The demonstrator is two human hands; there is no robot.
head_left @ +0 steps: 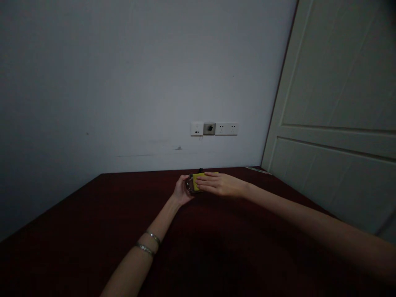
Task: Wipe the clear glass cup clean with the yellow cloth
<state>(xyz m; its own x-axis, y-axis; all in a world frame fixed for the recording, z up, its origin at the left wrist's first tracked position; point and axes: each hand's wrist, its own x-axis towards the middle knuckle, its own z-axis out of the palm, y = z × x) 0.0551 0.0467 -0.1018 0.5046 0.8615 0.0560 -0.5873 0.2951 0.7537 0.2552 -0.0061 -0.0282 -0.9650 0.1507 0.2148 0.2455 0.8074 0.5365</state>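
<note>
My left hand (pixel 182 190) grips the left side of a shiny, dark, see-through object (pixel 188 185), thumb at the top and fingers below it. It looks like glass or clear plastic, but its kind is hard to tell in the dim light. A folded yellow cloth (pixel 196 182) lies against this object. Over the cloth lies my right hand (pixel 216 184), its fingers together and pointing left, holding it to the object. The right hand and the cloth hide much of the object.
Both arms reach over a dark red tabletop (pixel 93 231). Behind it is a pale wall with a row of sockets (pixel 226 129) and a black item (pixel 210 128) in one plate. A panelled door (pixel 334 103) stands at the right. A pale strip (pixel 258 170) lies at the back right corner.
</note>
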